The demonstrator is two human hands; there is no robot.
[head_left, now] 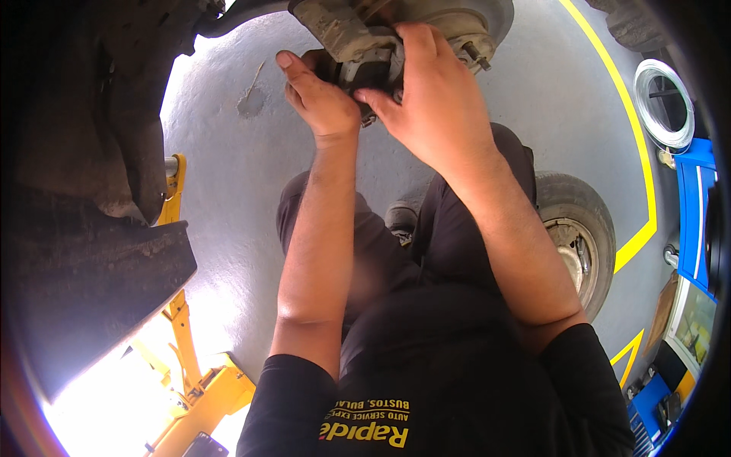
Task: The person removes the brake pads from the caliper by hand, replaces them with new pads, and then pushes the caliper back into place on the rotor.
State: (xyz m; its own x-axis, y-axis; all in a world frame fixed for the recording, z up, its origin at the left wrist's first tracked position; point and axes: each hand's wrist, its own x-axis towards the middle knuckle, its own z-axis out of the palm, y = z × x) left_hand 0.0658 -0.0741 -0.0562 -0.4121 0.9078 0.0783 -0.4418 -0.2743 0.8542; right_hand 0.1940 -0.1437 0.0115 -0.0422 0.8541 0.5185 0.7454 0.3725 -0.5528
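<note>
Grey, dusty metal was being held at the top of the view: a brake part that sat on the edge of a round brake disc. The left hand was pressed against the left side of the part, with its fingers curled on it and the thumb stuck up. The right hand was wrapped over the front of it, fingers closed on the metal. A loose wheel was laid on the grey floor just beside the right arm. A yellow lift arm was seen at the lower left.
</note>
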